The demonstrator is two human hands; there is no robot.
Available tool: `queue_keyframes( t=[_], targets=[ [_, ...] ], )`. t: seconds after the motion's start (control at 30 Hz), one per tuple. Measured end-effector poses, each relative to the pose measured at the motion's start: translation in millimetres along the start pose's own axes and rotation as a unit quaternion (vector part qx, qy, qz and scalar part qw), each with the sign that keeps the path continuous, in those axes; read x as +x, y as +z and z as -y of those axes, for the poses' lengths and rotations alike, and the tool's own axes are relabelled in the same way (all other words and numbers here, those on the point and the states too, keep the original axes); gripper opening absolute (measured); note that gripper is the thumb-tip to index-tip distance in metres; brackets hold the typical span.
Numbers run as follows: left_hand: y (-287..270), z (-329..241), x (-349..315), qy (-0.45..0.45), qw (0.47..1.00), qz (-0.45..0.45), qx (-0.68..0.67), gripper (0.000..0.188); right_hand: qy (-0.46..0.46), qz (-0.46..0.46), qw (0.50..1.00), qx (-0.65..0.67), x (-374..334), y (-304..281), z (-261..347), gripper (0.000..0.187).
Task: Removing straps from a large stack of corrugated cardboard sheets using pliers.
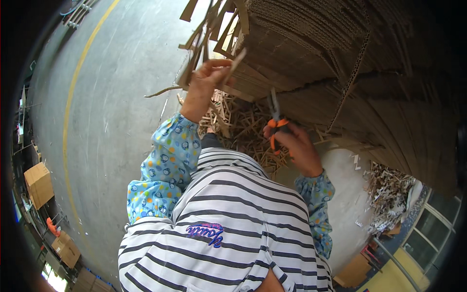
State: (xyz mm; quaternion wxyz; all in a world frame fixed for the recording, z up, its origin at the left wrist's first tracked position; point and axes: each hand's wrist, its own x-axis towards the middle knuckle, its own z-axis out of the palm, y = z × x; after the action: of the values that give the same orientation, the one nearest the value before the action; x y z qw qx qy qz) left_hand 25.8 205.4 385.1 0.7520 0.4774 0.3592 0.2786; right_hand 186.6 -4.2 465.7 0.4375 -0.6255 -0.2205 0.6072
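Observation:
My left hand (203, 87) is raised beside the corner of a tall stack of corrugated cardboard (311, 53), its fingers pinching a thin cardboard strip (238, 62) that looks blurred. In my right hand (300, 146) are pliers (278, 122) with orange and black handles. Their metal jaws point up toward the lower edge of the stack and do not touch my left hand. Narrow cardboard strips (226, 36) stick out from the stack's corner, just above my left hand. Patterned blue sleeve covers are on both my forearms.
Cardboard scraps (253, 126) lie heaped on the floor below my hands. Another scrap pile (391, 192) is at the right, near a window. A long strip (348, 90) hangs off the stack's side. Boxes (39, 185) stand at far left, beyond a yellow floor line (71, 102).

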Motion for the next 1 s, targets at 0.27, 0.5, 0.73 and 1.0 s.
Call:
queue_keyframes(
  t=[0.27, 0.5, 0.73, 1.0],
  targets=[
    [-11.0, 38.7, -4.1, 0.189, 0.870, -0.061, 0.452, 0.019, -0.145, -0.170, 0.975, -0.017, 24.4, -33.7, 30.8, 0.036],
    [45.5, 13.6, -17.8, 0.219, 0.944, 0.098, 0.224, 0.029, -0.148, -0.205, 0.966, -0.045, 20.9, -28.2, 49.9, 0.040],
    [129.8, -27.7, -2.5, 0.305, 0.922, 0.204, 0.121, 0.032, -0.202, -0.228, 0.940, -0.154, 24.6, -21.1, 44.7, 0.028],
    [20.6, 86.6, -77.8, -0.056, 0.854, 0.345, 0.386, 0.046, -0.040, -0.036, 0.974, -0.222, 35.9, 26.5, -108.1, 0.021]
  ],
)
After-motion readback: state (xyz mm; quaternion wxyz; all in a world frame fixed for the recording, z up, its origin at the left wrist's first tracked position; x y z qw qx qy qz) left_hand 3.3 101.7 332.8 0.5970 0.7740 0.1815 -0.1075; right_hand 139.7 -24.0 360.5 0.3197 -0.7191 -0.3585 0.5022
